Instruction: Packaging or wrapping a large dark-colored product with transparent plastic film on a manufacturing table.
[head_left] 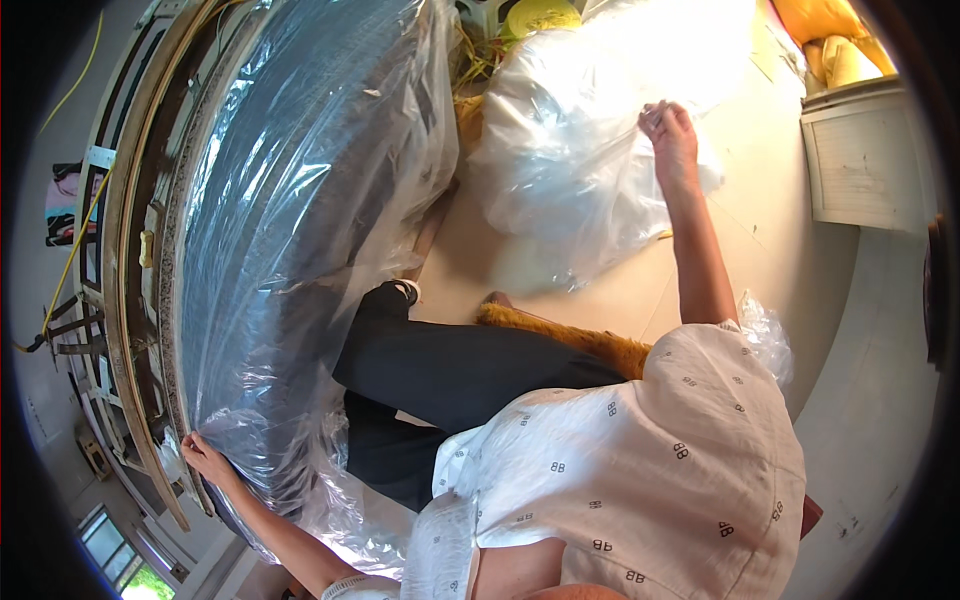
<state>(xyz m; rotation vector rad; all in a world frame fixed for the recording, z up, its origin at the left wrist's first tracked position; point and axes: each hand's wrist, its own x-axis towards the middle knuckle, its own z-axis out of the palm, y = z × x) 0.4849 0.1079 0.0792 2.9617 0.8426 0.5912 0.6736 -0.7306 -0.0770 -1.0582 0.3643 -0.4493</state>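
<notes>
Above floor [770, 260] | right hand [668, 125]: pinching clear plastic [575, 170] (crumpled)

Plastic sheet [300, 170] by left hand [207, 462] looks glossy, wrinkled; plastic pile [560, 140] at right hand [672, 135] looks translucent, shiny; fur-like strip [570, 335] between them looks shaggy.

two hands [205, 462] [671, 130], one bunched plastic heap [570, 150], one furry brown strip [575, 336], one window [110, 547].
</notes>
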